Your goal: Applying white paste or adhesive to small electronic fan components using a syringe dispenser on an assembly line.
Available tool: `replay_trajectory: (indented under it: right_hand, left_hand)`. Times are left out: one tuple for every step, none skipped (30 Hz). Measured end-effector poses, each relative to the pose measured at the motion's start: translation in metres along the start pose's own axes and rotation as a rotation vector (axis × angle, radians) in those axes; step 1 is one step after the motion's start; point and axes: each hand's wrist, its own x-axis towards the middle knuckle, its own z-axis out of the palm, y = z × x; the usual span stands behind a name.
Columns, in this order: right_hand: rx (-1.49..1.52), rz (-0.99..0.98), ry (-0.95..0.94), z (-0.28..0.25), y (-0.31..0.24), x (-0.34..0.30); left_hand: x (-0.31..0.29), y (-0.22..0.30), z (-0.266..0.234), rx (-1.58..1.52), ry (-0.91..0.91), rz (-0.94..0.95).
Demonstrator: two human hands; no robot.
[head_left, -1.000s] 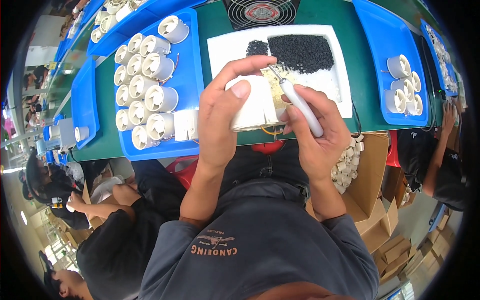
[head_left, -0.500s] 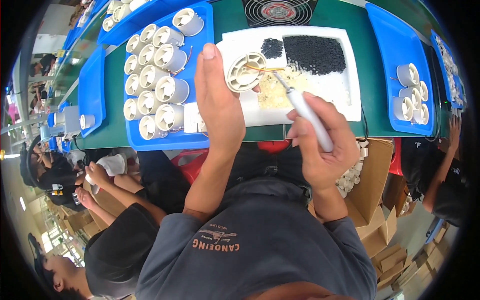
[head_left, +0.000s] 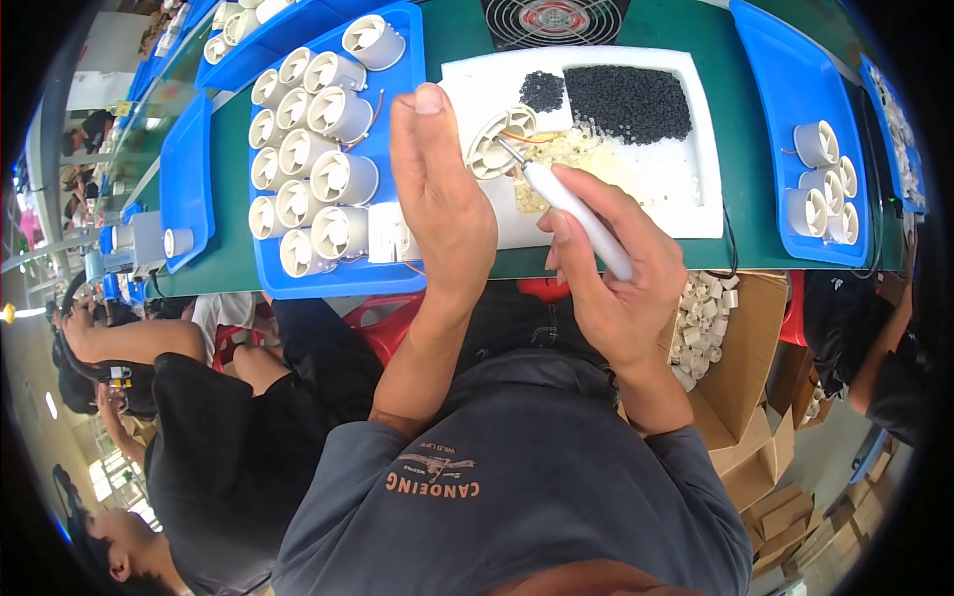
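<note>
My left hand (head_left: 449, 223) is closed round a cream-white plastic fan housing (head_left: 489, 154), its spoked round end tilted toward the right. Red and yellow wires come out of the housing. In my right hand (head_left: 631, 263) is a slim screwdriver (head_left: 574, 217) with a thick white handle and a thin metal shaft. Its tip reaches the spoked end of the housing, near the middle; the exact contact point is too small to make out. Both hands are over the near left part of a white foam tray (head_left: 472, 84), which holds small black pieces (head_left: 631, 104) and pale yellowish bits (head_left: 591, 157).
On the left, a blue tray (head_left: 273, 281) bears rows of white fan housings (head_left: 343, 177). Another blue tray (head_left: 770, 89) with several housings lies at right. A black fan with a grille (head_left: 555, 22) stands behind the foam. Below is a cardboard box (head_left: 750, 348) of white parts. A co-worker (head_left: 209, 467) sits at left.
The screwdriver has moved left and up, its tip going from the wires to the housing's spoked end. The housing has shifted slightly right and turned more edge-on. The co-worker at left has moved their arms.
</note>
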Motion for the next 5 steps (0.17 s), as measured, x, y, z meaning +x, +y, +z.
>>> replay_trajectory:
  right_hand:
    - [-0.005,-0.001,-0.014,0.000,0.000,0.000]
    - [-0.003,-0.002,-0.016,0.000,-0.001,0.001]
    - [0.004,0.009,-0.023,0.000,-0.002,0.001]
    - [0.012,0.019,-0.031,0.000,-0.004,0.002]
    - [0.021,0.015,-0.037,0.000,-0.004,0.002]
  left_hand:
    - [0.001,-0.003,-0.002,0.147,-0.006,0.113]
    - [0.001,-0.004,-0.003,0.294,-0.012,0.226]
    - [0.001,-0.002,-0.004,0.299,-0.009,0.229]
    - [0.000,0.001,-0.004,0.203,-0.024,0.147]
    - [-0.002,0.007,-0.003,0.108,-0.036,0.067]
